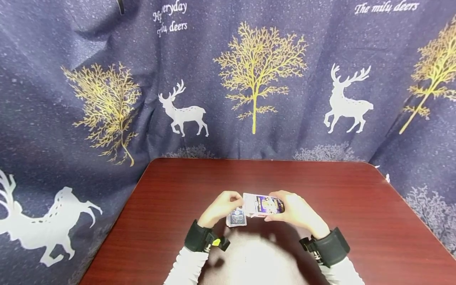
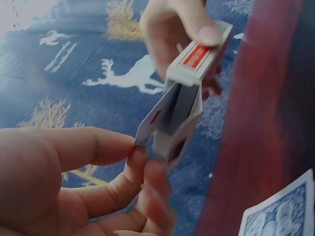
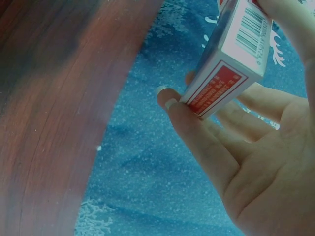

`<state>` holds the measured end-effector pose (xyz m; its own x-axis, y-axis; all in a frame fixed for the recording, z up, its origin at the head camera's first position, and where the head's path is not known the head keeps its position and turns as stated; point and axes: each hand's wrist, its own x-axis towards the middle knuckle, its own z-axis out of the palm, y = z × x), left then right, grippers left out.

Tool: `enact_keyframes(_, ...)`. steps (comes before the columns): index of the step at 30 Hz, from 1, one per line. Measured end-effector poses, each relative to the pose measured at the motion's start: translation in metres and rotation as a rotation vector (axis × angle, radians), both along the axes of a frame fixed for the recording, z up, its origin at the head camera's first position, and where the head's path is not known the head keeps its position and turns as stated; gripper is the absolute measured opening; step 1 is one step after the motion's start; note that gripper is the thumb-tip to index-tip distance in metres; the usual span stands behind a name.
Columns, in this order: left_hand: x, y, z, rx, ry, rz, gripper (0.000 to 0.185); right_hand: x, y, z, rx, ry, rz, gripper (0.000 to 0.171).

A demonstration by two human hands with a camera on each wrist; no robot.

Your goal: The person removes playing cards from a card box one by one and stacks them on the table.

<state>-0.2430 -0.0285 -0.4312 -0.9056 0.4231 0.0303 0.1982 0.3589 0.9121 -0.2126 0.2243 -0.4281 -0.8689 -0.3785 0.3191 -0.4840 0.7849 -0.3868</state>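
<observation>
Card box [image 1: 263,205] open, held above face-down cards [image 1: 236,218].

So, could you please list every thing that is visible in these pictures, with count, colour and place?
card box: one, white with red panels and a barcode, held above the table by the right hand.
cards in the box mouth: a few, exact count unclear, white faces, sticking out of the open end, pinched by the left hand.
blue-backed cards: small stack, count unclear, lying on the table under the left hand.
table: one, dark red wood.
curtain: one, dark blue with white deer and golden trees, behind the table.
wrist straps: two, black.
left hand: one, at the box mouth.
right hand: one, gripping the box.
</observation>
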Motion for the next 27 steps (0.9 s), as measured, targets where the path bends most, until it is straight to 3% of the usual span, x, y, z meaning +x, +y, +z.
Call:
enact_keyframes(7, -0.004, -0.009, 0.000, 0.095, -0.067, -0.027, 0.016, 0.000, 0.000, 0.002, -0.003, -0.017, -0.012, 0.069)
enact_keyframes(12, -0.005, -0.013, 0.001, 0.106, -0.064, 0.005, 0.016, -0.001, 0.001, 0.001, -0.005, -0.015, -0.015, 0.069)
enact_keyframes(16, -0.007, -0.018, 0.003, 0.070, -0.043, 0.047, 0.016, -0.002, 0.002, 0.000, 0.000, -0.021, -0.026, 0.069)
enact_keyframes(20, -0.011, -0.026, 0.005, 0.028, -0.024, 0.142, 0.017, -0.003, 0.004, 0.001, -0.001, -0.022, -0.033, 0.069)
enact_keyframes(24, -0.016, -0.036, 0.004, -0.049, 0.033, 0.257, 0.018, -0.003, 0.005, 0.003, 0.001, -0.013, -0.039, 0.069)
enact_keyframes(27, -0.022, -0.042, -0.003, -0.169, 0.161, 0.285, 0.015, -0.003, 0.006, 0.004, 0.000, -0.008, -0.040, 0.069)
